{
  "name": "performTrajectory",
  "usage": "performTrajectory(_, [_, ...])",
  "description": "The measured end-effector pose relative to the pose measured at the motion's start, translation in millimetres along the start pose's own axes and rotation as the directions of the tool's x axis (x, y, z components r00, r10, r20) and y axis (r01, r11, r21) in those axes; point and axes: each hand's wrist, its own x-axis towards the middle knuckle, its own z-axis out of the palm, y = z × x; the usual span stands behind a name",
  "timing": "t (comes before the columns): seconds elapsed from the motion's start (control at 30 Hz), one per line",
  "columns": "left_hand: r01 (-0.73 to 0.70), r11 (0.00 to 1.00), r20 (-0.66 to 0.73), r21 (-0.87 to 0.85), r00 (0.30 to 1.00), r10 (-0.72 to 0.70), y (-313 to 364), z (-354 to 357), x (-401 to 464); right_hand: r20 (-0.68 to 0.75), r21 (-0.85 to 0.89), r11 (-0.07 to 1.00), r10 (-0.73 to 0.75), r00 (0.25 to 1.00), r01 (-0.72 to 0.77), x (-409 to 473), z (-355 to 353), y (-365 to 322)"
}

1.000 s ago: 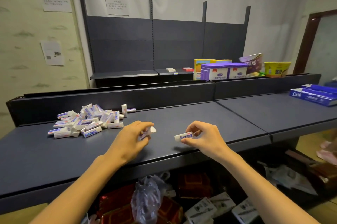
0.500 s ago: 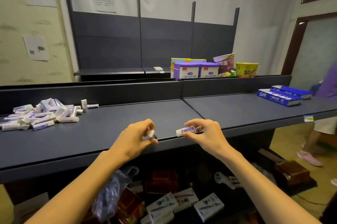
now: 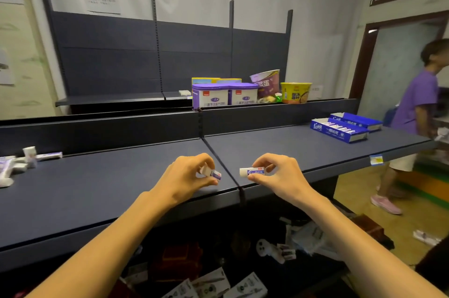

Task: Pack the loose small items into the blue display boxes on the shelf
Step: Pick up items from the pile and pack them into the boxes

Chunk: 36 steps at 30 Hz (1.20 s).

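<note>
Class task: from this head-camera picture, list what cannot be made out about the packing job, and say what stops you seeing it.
- Loose pile: cut off by the left edge, so no count.
- Rear blue box: contents hidden by its wall.
- Left item: mostly covered by the left hand.
- Print on right item in the right hand: too small.

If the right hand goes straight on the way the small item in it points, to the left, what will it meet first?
Most likely the small item pinched in the left hand. The right hand holds its item level, white end pointing left, with only bare shelf between them. Depth is unclear.
</note>
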Motion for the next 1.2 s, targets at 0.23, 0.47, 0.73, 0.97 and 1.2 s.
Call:
performTrajectory(0.23, [-0.027,0.999,-0.008,-0.041,1.0,0.027,5.6,65.4,92.5,0.018,-0.071,0.997,0.028,0.999,-0.027,53.4,-51.4,77.1])
performTrajectory(0.47, [-0.064,0.996,0.01,-0.07,0.998,0.065,15.9,125.6,171.3,0.002,-0.099,0.994,0.052,0.999,-0.052,90.2,-86.9,153.4])
performTrajectory(0.73, [-0.059,0.998,0.042,-0.018,0.997,0.059,42.9,179.5,231.7,-0.015,-0.076,0.995,0.071,0.997,-0.072,117.4,-124.9,229.4])
performTrajectory(0.97, [0.006,1.0,0.044,0.016,0.999,-0.007,92.2,233.5,273.6,-0.001,-0.013,1.0,0.013,1.0,-0.013,124.8,-183.5,291.4])
performTrajectory(1.2, [0.088,0.996,-0.013,0.017,0.996,-0.087,155.9,290.8,320.0,0.015,0.054,0.997,-0.053,0.998,0.052,132.6,-255.5,355.8])
